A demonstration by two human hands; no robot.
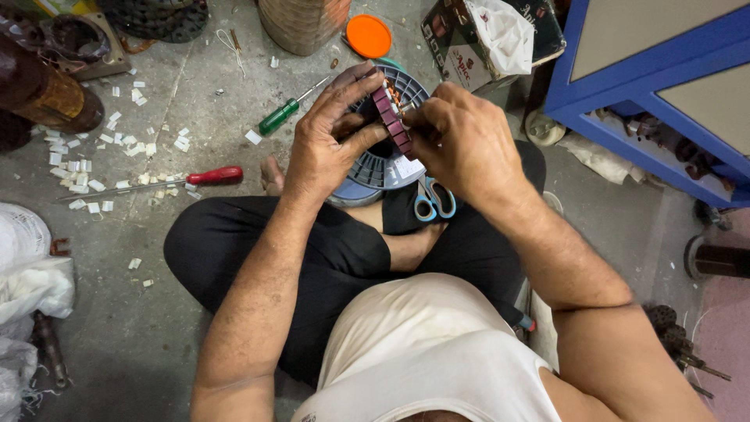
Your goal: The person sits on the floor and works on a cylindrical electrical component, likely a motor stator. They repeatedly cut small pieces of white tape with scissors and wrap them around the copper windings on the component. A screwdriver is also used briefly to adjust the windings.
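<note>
I sit cross-legged on a concrete floor. My left hand (332, 133) grips a dark red ring-shaped motor stator (393, 121) with slots and copper wire, held on edge. My right hand (461, 133) pinches at the stator's right rim with its fingertips; what it pinches is too small to tell. Below the hands lies a grey plastic wire spool (383, 164). Blue-handled scissors (434, 201) rest on my lap just under the right hand.
A green-handled screwdriver (285, 113) and a red-handled screwdriver (199, 178) lie on the floor at left among several white paper scraps (86, 168). An orange lid (368, 36), a cardboard box (484, 39) and a blue cabinet (648, 86) stand behind and to the right.
</note>
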